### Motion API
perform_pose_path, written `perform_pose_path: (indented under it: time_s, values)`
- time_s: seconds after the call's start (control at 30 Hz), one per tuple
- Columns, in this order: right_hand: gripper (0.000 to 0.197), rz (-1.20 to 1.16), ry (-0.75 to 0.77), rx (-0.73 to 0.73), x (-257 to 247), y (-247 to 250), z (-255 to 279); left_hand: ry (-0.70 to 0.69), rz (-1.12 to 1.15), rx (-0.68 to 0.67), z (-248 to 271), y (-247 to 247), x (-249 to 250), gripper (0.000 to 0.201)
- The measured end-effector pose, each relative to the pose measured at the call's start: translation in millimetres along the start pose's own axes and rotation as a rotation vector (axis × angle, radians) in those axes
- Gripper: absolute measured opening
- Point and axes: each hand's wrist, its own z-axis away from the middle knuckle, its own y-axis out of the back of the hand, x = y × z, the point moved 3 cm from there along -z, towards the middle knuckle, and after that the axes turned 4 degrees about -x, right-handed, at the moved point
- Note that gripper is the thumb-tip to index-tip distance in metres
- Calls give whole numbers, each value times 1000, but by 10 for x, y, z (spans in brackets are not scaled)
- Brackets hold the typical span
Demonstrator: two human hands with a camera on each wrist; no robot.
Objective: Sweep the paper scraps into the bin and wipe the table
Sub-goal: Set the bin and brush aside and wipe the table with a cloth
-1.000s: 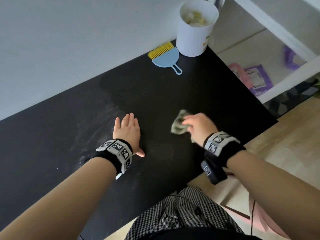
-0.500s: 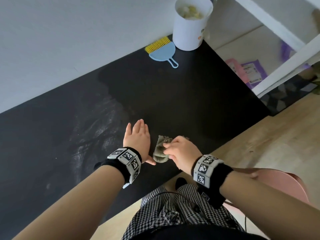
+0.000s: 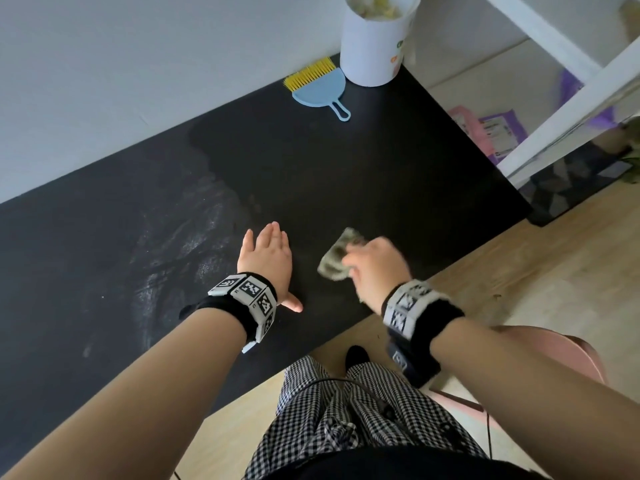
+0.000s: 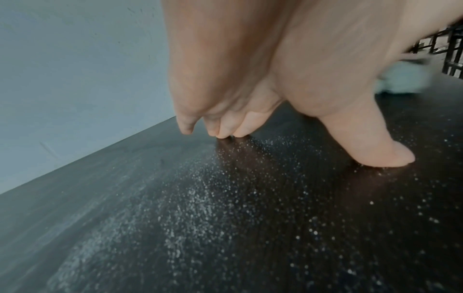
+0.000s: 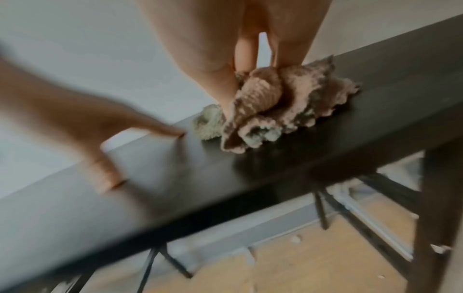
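Table (image 3: 381, 174): black top running along the wall; its near edge lies just in front of the person's checked trousers (image 3: 346, 420). All the work happens on it.
Cloth (image 3: 334, 259): crumpled grey-green rag on the table near the front edge, bunched and not spread flat, probably so that it takes firm pressure over a small patch.
Right hand (image 3: 375, 268): fingers curled over the cloth, thumb (image 5: 223, 93) tucked against its folds, pressing it onto the table. It looks blurred, which suggests a wiping stroke under way.
Left hand (image 3: 266, 261): flat and spread, just left of the cloth and apart from it. The fingertips (image 4: 225, 130) and thumb touch the top and grip nothing. It seems placed there to brace the body during the wipe.
Residue (image 4: 213, 198): fine pale specks and dull streaks on the table beneath and to the left of the left hand. The surface to the right looks darker and cleaner, so the wiping appears unfinished on the left.
Dustpan (image 3: 320, 91): small blue pan with the yellow-bristled brush (image 3: 308, 77) lying on it, set at the far edge by the wall, well away from both hands, likely parked after sweeping.
Bin (image 3: 375, 39): white tub at the far right corner of the table, just beside the dustpan.
Paper scraps (image 3: 375, 3): pale and yellowish pieces showing at the bin's rim; none are evident on the table.
Stage: sweeping looks done; wiping is the step in hand.
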Motion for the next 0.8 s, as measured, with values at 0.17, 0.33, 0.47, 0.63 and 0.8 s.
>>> perform_pose_path:
  time_s: [0.17, 0.33, 0.47, 0.63, 0.8]
  values:
    - [30, -89, 202, -109, -136, -152, 298, 23, 20, -7, 41, 18, 12, 137]
    - [30, -95, 101, 11, 455, 76, 274, -81, 30, 47, 133, 63, 287, 134]
    - [28, -169, -171, 232, 1018, 216, 188, -170, -6, 58, 205, 84, 633, 133]
    - [27, -83, -184, 215, 698, 70, 302, -184, -96, 64, 199, 88, 788, 133]
    - [20, -79, 197, 179, 340, -112, 673, -190, -143, 75, 181, 95, 804, 134]
